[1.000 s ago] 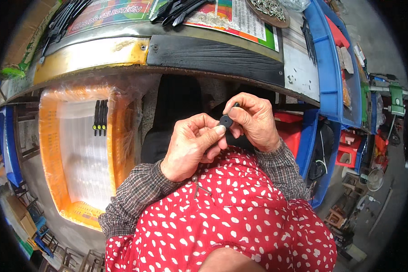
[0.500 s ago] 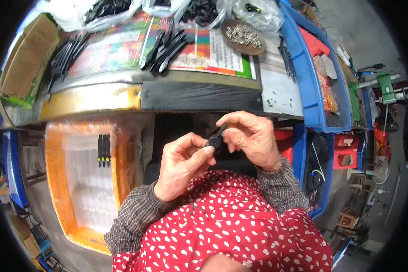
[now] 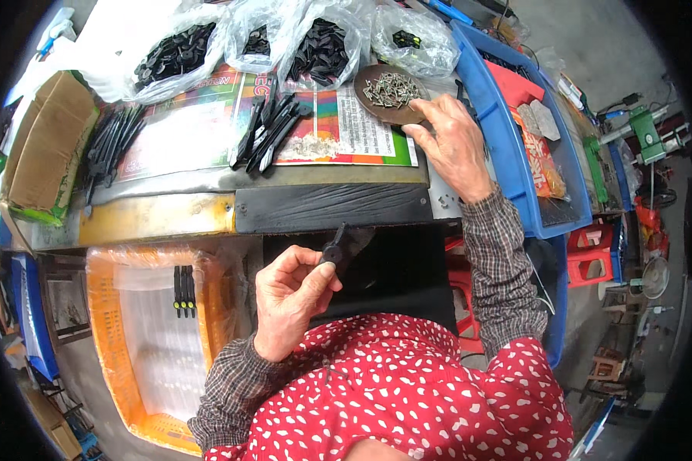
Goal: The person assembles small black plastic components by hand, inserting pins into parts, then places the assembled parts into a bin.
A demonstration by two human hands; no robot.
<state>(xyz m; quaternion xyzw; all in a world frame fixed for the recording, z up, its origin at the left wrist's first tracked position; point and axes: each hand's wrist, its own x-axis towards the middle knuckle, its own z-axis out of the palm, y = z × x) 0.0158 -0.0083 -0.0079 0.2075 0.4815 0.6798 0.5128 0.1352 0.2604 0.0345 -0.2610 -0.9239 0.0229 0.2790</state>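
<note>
My left hand (image 3: 291, 301) is closed in front of the bench edge, thumb and fingers pinching a small black plastic part (image 3: 333, 252) with a round end and a short arm pointing up. My right hand (image 3: 460, 146) is stretched out over the bench, thumb and forefinger apart at the right rim of a round brown dish (image 3: 394, 117). Small silvery screws (image 3: 388, 89) are heaped in that dish. No item shows between the right fingers. Just left of the dish lies a pile of long black plastic pieces (image 3: 271, 131) on printed card.
Clear bags of black parts (image 3: 178, 55) line the back of the bench. A cardboard box (image 3: 50, 146) and more black strips (image 3: 111, 142) stand at left. Below is an orange crate (image 3: 115, 346) with finished-looking black pieces (image 3: 184, 290). A blue tray (image 3: 507, 154) borders the right.
My right hand has left the black part and moved up and right to the screw dish. My left hand keeps the part, slightly lower and further left.
</note>
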